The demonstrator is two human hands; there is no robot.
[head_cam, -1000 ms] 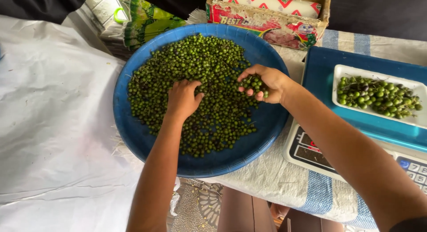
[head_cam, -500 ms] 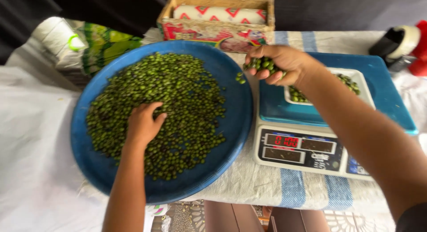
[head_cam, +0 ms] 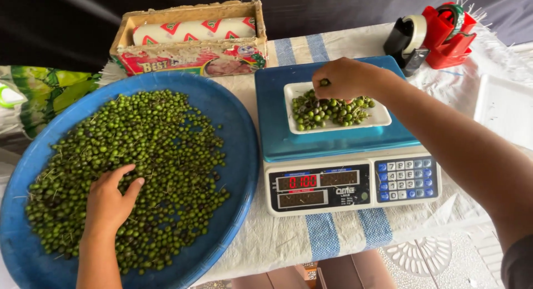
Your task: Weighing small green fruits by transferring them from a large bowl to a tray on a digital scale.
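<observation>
From the head view, my left hand (head_cam: 108, 203) lay palm down on the heap of small green berries (head_cam: 139, 167) in the wide blue basin (head_cam: 239, 150), fingers loosely spread and gripping nothing; my right hand (head_cam: 347, 78) hovered over the white tray (head_cam: 380, 118) on the blue scale (head_cam: 338, 150), fingertips pinched around a few berries (one showed between them); more berries (head_cam: 327, 110) lay in that tray; a cardboard box (head_cam: 189, 39) sat far, a red tape dispenser (head_cam: 444, 31) far right.
</observation>
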